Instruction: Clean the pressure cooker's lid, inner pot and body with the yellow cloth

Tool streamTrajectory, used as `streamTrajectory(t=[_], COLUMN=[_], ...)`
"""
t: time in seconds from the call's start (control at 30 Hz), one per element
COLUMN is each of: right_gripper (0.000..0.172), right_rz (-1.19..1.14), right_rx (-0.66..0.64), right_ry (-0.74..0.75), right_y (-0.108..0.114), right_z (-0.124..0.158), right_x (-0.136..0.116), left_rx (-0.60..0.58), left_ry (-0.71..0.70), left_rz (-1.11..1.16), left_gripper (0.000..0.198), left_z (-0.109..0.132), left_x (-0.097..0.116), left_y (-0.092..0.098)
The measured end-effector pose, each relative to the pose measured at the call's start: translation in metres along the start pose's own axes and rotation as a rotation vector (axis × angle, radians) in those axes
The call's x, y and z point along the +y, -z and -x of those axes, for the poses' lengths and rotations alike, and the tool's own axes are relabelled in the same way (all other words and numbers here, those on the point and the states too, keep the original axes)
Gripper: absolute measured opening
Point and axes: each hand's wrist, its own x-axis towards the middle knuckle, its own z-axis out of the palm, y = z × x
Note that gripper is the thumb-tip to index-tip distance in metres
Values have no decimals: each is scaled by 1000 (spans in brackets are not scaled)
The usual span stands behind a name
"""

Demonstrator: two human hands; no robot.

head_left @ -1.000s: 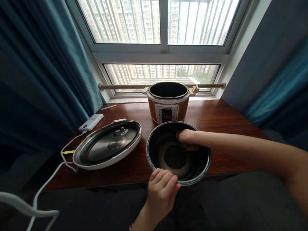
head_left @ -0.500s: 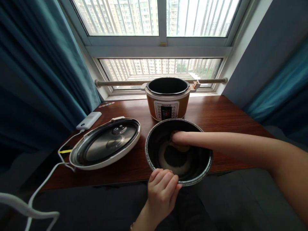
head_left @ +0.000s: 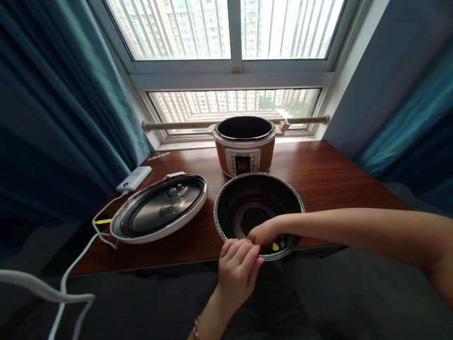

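Observation:
A dark inner pot (head_left: 260,193) with a speckled rim stands at the table's front edge, tilted toward me. My left hand (head_left: 239,262) is closed over its near rim, fingers on the inside edge. Inside the pot, my right hand (head_left: 264,233) is closed and pressed against the near wall, just behind my left fingers. A yellow piece that looks like a sponge (head_left: 275,246) sticks out beneath it; the rest is covered by the hand. Behind the pot stands the brown and white electric cooker body (head_left: 244,158), its top uncovered.
A detached cooker lid (head_left: 159,210) lies underside up on the left of the wooden table (head_left: 318,174). Beyond it are a white power strip (head_left: 134,178) and a white cord (head_left: 63,283). A window and a horizontal pipe (head_left: 177,125) are at the back, curtains at both sides.
My right hand has moved down the inside of the pot, from its middle to the near wall, with the yellow sponge. My left hand stays on the rim, and the pot sits slightly differently.

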Motion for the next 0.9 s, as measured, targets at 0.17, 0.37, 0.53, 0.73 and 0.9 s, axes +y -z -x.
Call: streamTrajectory(t=[0.17,0.37,0.53,0.73,0.9], right_gripper=[14,18,37,29,24], right_rz=[-426,-520,82,318,247], right_rx=[-75,193,585,675,1103], right_ry=[40,203,238,340,202], right_y=[10,8,-43,-66,-65], right_z=[28,79,87,91,117], right_x=[-29,-59,-82,-80,-29], left_rx=[65,277,282,-82,-20], left_ry=[58,229,319,241,137], left_rz=[120,356,290,189,-16], left_gripper=[54,52,40,44,52], left_z=[9,14,-9,-24,-14], left_x=[-2,-6,17,46,43], left_y=[3,43,75,42,-5])
